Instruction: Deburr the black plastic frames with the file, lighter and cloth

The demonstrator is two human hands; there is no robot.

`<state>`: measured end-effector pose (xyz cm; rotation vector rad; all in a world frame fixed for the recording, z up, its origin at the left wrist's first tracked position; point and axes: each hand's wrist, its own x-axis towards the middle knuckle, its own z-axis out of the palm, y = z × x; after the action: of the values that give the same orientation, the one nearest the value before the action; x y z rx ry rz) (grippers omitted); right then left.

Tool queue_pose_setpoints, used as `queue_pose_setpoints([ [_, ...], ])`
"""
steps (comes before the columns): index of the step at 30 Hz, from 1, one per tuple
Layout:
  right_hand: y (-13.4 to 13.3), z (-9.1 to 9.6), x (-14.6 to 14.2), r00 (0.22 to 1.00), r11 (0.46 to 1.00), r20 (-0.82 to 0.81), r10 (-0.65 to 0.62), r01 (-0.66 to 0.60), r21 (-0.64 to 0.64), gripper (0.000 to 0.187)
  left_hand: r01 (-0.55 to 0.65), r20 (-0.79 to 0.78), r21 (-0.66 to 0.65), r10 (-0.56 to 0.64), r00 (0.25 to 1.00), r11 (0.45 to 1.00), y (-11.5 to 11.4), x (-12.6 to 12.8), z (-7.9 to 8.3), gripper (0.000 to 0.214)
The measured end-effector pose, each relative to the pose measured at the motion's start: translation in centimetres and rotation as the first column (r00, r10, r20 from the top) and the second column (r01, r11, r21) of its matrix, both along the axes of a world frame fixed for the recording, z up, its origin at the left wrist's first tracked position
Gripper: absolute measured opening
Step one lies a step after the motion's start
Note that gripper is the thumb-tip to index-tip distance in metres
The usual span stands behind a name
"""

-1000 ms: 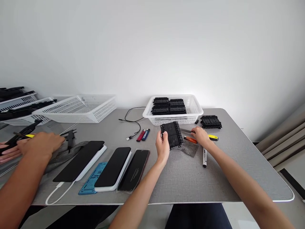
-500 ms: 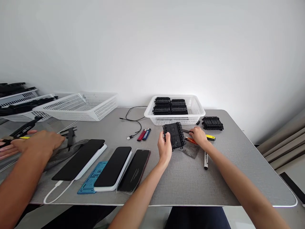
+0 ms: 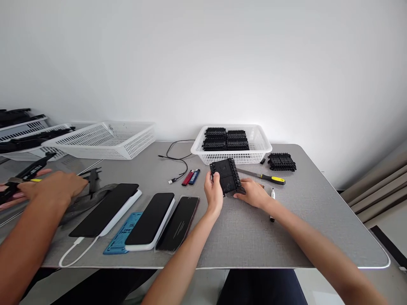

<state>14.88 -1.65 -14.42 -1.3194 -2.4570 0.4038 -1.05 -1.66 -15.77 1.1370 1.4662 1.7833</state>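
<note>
My left hand (image 3: 213,192) is closed on the left edge of a black ribbed plastic part (image 3: 226,177), holding it tilted just above the grey table (image 3: 286,228). My right hand (image 3: 252,194) lies curled at the part's lower right corner, fingertips against it. What its fingers enclose is hidden; a sliver of orange shows at the hand's far side. A white marker (image 3: 272,205) lies just right of that hand. A yellow-handled tool (image 3: 270,178) lies behind it.
A white basket (image 3: 264,148) holding black parts (image 3: 225,140) stands behind, with a stack of parts (image 3: 281,162) to its right. Two lighters (image 3: 190,177), a cable (image 3: 178,159) and three phones (image 3: 151,219) lie left. Another person's hands (image 3: 54,188) work at far left beside white baskets (image 3: 104,142).
My right hand left the spot by the yellow-handled tool and came down-left to the part's lower right corner. The left hand tilted the part slightly. The orange-handled tool is now mostly hidden.
</note>
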Motion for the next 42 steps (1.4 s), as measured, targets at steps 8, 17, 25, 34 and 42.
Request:
queue_pose_setpoints([
  [8, 0.4, -1.2, 0.1, 0.986, 0.991, -0.113, -0.124, 0.118, -0.058, 0.019, 0.022, 0.031, 0.005, -0.022, 0.999, 1.000, 0.2, -0.1, 0.0, 0.038],
  [17, 0.8, 0.6, 2.2, 0.341, 0.898, -0.846, -0.411, -0.011, -0.440, 0.043, 0.171, 0.121, -0.038, -0.166, 0.979, 0.984, -0.5, 0.9, 0.4, 0.042],
  [25, 0.3, 0.2, 1.3, 0.225, 0.906, -0.895, -0.386, -0.090, -0.413, 0.036, 0.632, 0.469, -0.035, -0.546, 0.695, 0.774, -1.8, 2.7, 1.4, 0.054],
  [34, 0.0, 0.7, 1.2, 0.191, 0.849, -0.854, -0.485, -0.132, -0.511, 0.034, 0.700, 0.508, -0.062, -0.581, 0.635, 0.711, -2.1, 2.3, 2.2, 0.067],
  [42, 0.8, 0.1, 2.2, 0.246, 0.912, -0.880, -0.406, 0.054, -0.406, 0.031, 0.673, 0.604, -0.009, -0.533, 0.593, 0.740, -1.8, 2.1, 2.6, 0.070],
])
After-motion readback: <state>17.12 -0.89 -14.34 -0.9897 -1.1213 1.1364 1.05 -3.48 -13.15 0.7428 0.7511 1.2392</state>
